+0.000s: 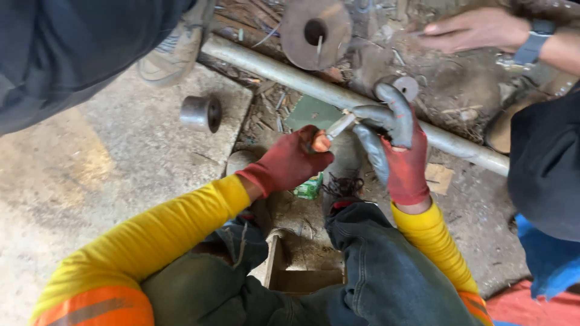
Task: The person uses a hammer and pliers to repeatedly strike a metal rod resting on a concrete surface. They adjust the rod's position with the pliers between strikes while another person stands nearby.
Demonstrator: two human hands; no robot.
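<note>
Two gloved hands, left point(290, 160), right point(396, 142), one pipe point(338, 96)

Both gloves point(290, 160) are red knit cloth; the right one point(399, 145) has smooth grey rubbery fingers. The pipe point(459, 148) is dull grey metal. The cylinder point(201, 113) is dark metal, the disc point(315, 27) rusty. The slab point(133, 151) is rough concrete.

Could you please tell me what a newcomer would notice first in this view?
At centre, the left hand in a red glove pinches a small pale metal piece against the right hand in a red-and-grey glove. Behind them lies a long grey metal pipe, with a short steel cylinder on the concrete to the left.
</note>
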